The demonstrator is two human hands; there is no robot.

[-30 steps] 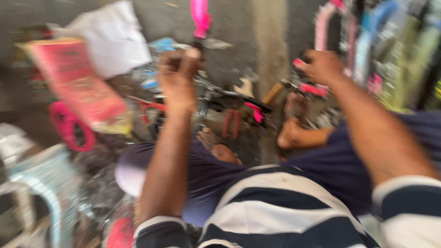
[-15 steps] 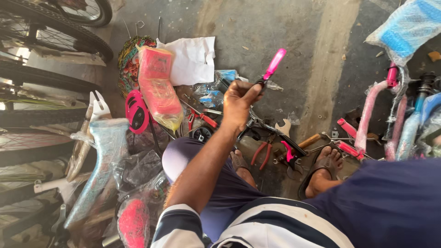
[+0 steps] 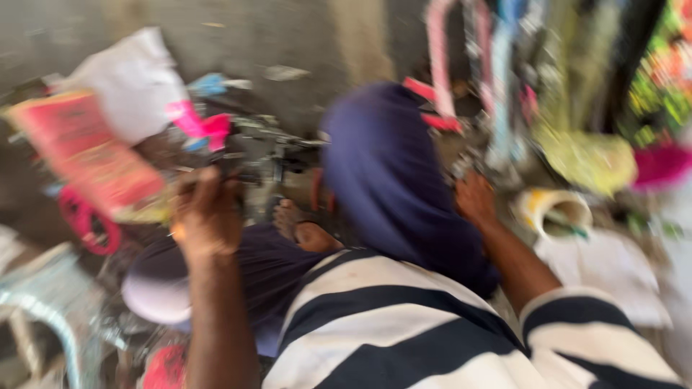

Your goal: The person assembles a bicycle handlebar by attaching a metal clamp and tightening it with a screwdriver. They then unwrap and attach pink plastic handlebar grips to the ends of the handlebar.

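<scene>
Heavy blur. One concrete floor [image 3: 288, 36], one pink packet [image 3: 79, 155], one white sheet [image 3: 130, 79], one pink-handled tool [image 3: 205, 130]. Left hand [image 3: 207, 216] grip closed round the tool, above the knee. Right hand [image 3: 474, 198] by frame parts, grip unclear.

I am sitting low on a bare concrete floor [image 3: 288, 36] in what looks like a small bicycle repair or assembly workshop. Pink and pale blue bicycle frames [image 3: 468, 86] lean together on my right, and a light blue frame part [image 3: 50, 310] lies at my left. Loose metal parts and tools [image 3: 274, 155] are scattered on the ground in front of me, beside a pink plastic-wrapped package [image 3: 83, 155], a white sheet of wrapping [image 3: 133, 83] and a roll of tape [image 3: 555, 212]. The view is blurred, so finer detail is lost.
</scene>
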